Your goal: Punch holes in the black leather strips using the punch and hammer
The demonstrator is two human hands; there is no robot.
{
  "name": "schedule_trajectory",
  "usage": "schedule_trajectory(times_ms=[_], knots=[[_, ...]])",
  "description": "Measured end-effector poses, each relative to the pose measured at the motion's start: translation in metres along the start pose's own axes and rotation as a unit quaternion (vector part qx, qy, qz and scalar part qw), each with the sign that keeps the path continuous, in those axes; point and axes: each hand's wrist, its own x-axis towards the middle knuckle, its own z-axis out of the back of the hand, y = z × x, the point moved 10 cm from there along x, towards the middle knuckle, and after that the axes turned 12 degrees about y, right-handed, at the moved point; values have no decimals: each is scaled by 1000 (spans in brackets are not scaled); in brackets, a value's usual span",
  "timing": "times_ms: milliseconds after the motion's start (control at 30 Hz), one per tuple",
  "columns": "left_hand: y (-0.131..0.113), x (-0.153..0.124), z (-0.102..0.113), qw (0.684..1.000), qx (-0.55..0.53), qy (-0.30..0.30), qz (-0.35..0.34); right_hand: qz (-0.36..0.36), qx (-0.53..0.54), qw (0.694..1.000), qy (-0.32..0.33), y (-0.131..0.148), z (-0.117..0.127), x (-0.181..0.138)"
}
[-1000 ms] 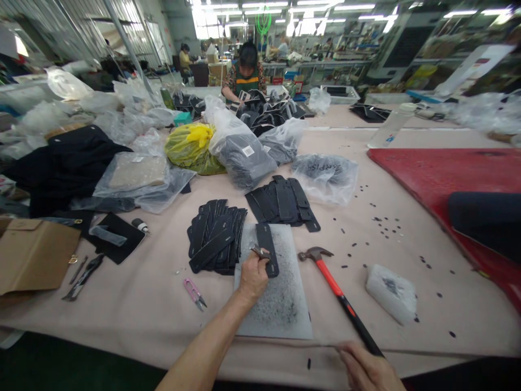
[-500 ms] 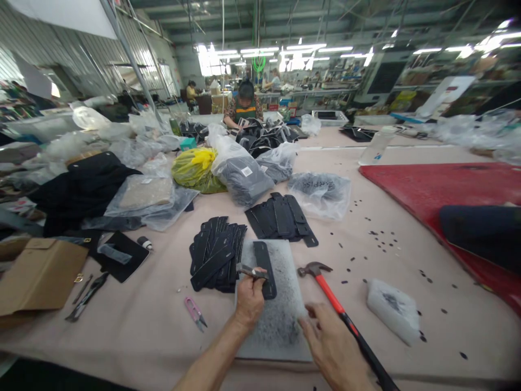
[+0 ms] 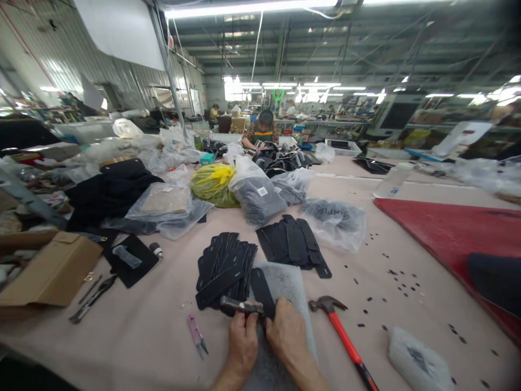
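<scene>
My left hand (image 3: 243,341) is closed around a metal punch (image 3: 241,306), which lies sideways across the near part of a black strip (image 3: 262,289). The strip rests on a speckled grey board (image 3: 301,293). My right hand (image 3: 288,330) has its fingers curled at the strip's near end, gripping it; the fingertips are partly hidden. Just left of the board sits a pile of similar black strips (image 3: 222,269), and a second, fanned pile of strips (image 3: 291,244) lies beyond it. A claw hammer (image 3: 344,336) with a red and black handle lies right of the board.
Pink thread snips (image 3: 197,335) lie to the left, near a cardboard box (image 3: 57,266). Small black cut-outs (image 3: 401,279) are scattered at right, near a wrapped white block (image 3: 419,358) and a red sheet (image 3: 448,233). Bagged goods (image 3: 256,193) stand behind; a co-worker (image 3: 262,130) sits across.
My right hand has moved from beside the hammer to the strip's near end. The punch in my left hand has come nearer. The camera view has tilted up and shifted left.
</scene>
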Motion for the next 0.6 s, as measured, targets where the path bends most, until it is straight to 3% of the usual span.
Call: schedule_trajectory(times_ms=[167, 233, 400, 433, 500, 600], knots=[[14, 2, -1, 1000, -17, -4, 15, 37, 139, 990, 12, -14, 14, 21], [14, 2, -4, 1000, -20, 4, 20, 35, 173, 984, 4, -33, 38, 41], [3, 0, -10, 1000, 5, 23, -1, 9, 141, 989, -44, -71, 118, 113], [1, 0, -11, 1000, 13, 26, -7, 11, 118, 990, -79, -67, 133, 123], [-3, -1, -14, 999, 26, 36, -17, 70, 90, 989, -94, -34, 140, 132], [-3, -2, -17, 998, 28, 45, -23, 262, 53, 964, 9, 61, 99, 118]])
